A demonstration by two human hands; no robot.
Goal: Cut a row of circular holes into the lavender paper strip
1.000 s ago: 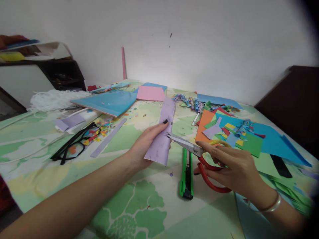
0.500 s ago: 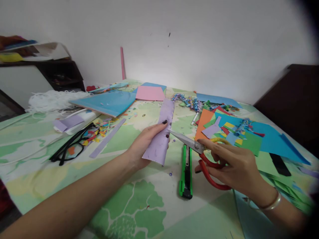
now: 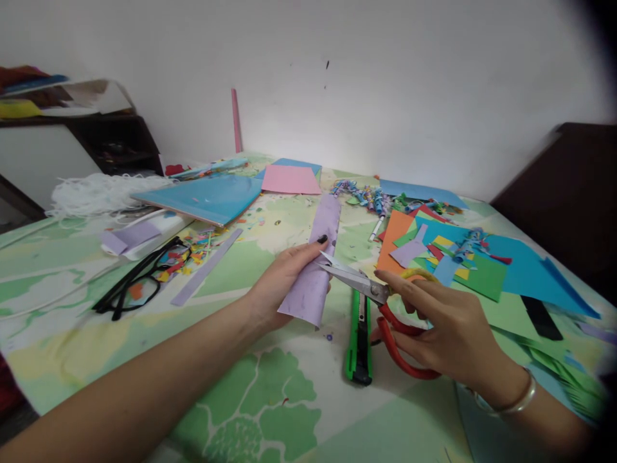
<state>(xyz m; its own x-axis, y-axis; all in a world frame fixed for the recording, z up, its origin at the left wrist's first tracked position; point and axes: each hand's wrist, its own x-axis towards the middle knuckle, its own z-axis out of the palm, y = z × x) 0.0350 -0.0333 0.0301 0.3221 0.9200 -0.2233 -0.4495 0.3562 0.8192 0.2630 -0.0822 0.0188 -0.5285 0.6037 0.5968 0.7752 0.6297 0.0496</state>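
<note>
A long piece of purple paper [image 3: 308,292] is pinched in my left hand [image 3: 284,276], thumb on top and the other fingers mostly behind it. Small notches show along its right edge. My right hand [image 3: 448,321] grips scissors [image 3: 359,283] with red and yellow handles. Their blades are slightly apart and reach over the paper's right edge near my left thumb. Under the scissors, a green box cutter [image 3: 359,350] lies on the table.
Black eyeglasses [image 3: 139,283], paper scraps [image 3: 197,251] and a purple strip [image 3: 207,267] lie left. A blue folder [image 3: 207,196] and pink paper [image 3: 292,180] are behind. Coloured sheets [image 3: 520,257] and curled paper pieces [image 3: 376,199] lie right, on a patterned tablecloth [image 3: 270,405].
The scissors have moved left and their blades have parted, now overlapping the purple paper's edge. The paper has shifted slightly right and toward me.
</note>
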